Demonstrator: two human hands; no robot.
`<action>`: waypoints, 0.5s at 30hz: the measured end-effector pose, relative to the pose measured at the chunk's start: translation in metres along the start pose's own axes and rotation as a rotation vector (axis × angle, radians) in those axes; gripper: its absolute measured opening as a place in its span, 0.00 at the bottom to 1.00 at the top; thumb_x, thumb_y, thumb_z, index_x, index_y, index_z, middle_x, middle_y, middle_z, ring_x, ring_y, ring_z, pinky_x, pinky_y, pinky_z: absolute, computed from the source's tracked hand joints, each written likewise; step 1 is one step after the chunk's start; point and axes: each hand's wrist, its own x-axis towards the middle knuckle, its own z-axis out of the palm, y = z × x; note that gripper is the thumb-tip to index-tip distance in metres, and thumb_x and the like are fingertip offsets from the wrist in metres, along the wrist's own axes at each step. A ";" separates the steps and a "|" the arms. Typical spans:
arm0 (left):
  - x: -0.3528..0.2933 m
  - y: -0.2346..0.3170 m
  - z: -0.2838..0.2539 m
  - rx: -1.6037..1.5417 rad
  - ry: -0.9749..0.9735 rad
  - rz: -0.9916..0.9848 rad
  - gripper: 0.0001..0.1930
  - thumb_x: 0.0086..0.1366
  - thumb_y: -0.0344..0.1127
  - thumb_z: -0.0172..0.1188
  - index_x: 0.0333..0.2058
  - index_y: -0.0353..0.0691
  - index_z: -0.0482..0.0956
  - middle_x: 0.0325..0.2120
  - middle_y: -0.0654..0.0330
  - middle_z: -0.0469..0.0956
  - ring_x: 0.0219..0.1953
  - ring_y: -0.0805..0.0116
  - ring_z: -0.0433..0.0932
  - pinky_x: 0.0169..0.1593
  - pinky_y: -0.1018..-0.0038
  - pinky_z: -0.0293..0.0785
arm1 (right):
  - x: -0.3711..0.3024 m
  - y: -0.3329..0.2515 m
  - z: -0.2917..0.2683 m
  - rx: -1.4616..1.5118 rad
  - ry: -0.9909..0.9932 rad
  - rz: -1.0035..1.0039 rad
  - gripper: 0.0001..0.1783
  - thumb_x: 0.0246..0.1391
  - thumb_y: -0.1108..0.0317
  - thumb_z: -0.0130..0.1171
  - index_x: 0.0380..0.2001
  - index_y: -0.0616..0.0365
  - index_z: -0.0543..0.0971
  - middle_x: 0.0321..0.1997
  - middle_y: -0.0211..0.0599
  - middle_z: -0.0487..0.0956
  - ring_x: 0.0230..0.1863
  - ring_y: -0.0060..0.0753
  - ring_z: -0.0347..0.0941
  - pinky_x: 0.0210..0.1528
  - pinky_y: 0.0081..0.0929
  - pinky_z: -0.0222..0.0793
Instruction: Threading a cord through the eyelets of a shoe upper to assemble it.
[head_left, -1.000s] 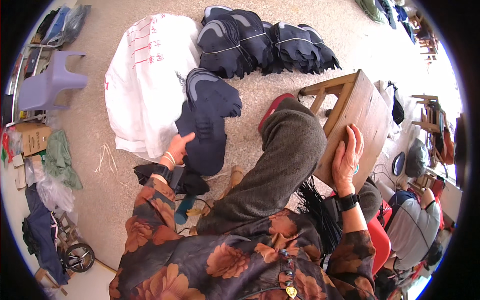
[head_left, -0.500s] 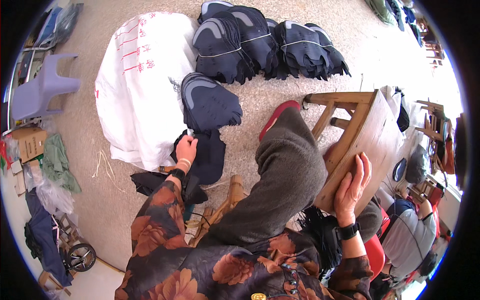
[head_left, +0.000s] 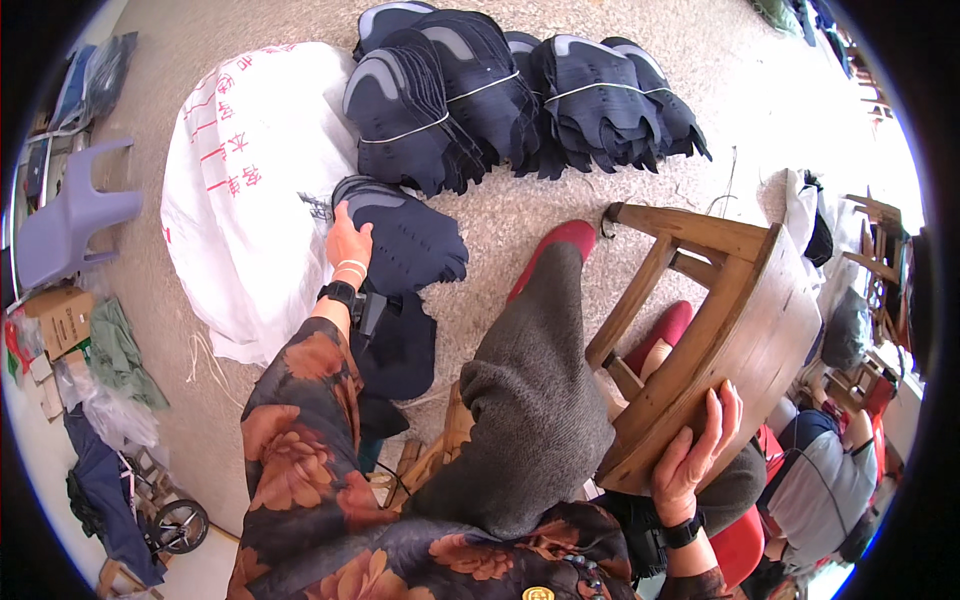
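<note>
My left hand (head_left: 348, 242) reaches down to the near-left edge of a loose stack of dark cut fabric pieces (head_left: 415, 235) with grey curved bands. Its index finger and thumb are apart at the stack's edge; the other fingers are partly hidden. My right hand (head_left: 692, 455) lies with fingers stretched along the edge of a wooden stool (head_left: 735, 350). Nearer to me than the stack lies plain dark fabric (head_left: 400, 350), partly covered by my left wrist and its dark band.
A large white sack (head_left: 250, 190) stands left of the stack. Beyond are several tied bundles of dark pieces (head_left: 600, 95). A purple plastic stool (head_left: 85, 215), a carton (head_left: 62, 318) and a wheeled frame (head_left: 180, 525) are at far left. Another person (head_left: 825, 480) sits at right.
My left hand has moved away from me, from the plain dark fabric to the edge of the grey-banded stack. My right hand stays on the stool, which appears shifted as the view moved.
</note>
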 end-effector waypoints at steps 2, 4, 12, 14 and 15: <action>0.005 0.005 -0.002 0.073 -0.031 0.032 0.34 0.59 0.35 0.69 0.62 0.43 0.63 0.39 0.44 0.83 0.44 0.43 0.82 0.47 0.54 0.77 | 0.000 0.001 -0.001 -0.002 -0.013 0.006 0.26 0.62 0.68 0.45 0.63 0.65 0.66 0.69 0.57 0.62 0.71 0.63 0.54 0.73 0.55 0.45; 0.006 0.010 0.000 0.072 -0.038 0.012 0.34 0.59 0.35 0.69 0.61 0.43 0.62 0.39 0.43 0.83 0.44 0.43 0.82 0.47 0.54 0.77 | 0.001 0.001 -0.003 -0.019 -0.036 0.006 0.26 0.61 0.68 0.46 0.62 0.66 0.66 0.69 0.58 0.62 0.70 0.64 0.54 0.73 0.56 0.46; 0.011 0.006 0.010 0.099 0.007 -0.052 0.26 0.60 0.35 0.69 0.53 0.39 0.67 0.41 0.42 0.82 0.46 0.41 0.80 0.48 0.54 0.76 | -0.001 0.003 -0.004 -0.026 -0.049 -0.005 0.26 0.65 0.67 0.42 0.64 0.66 0.64 0.71 0.57 0.60 0.72 0.61 0.53 0.74 0.54 0.46; 0.008 -0.002 0.013 0.095 0.073 -0.071 0.22 0.59 0.36 0.69 0.49 0.38 0.72 0.41 0.45 0.83 0.46 0.43 0.81 0.47 0.54 0.76 | -0.002 0.001 -0.002 0.010 -0.032 0.001 0.26 0.61 0.68 0.47 0.61 0.65 0.67 0.68 0.58 0.62 0.68 0.66 0.56 0.71 0.59 0.48; 0.009 -0.001 0.013 0.091 0.070 -0.061 0.22 0.59 0.36 0.69 0.49 0.38 0.72 0.41 0.45 0.83 0.46 0.43 0.81 0.47 0.54 0.76 | -0.002 0.001 -0.004 0.005 -0.027 0.009 0.26 0.61 0.68 0.47 0.61 0.65 0.67 0.68 0.58 0.62 0.68 0.66 0.56 0.71 0.59 0.48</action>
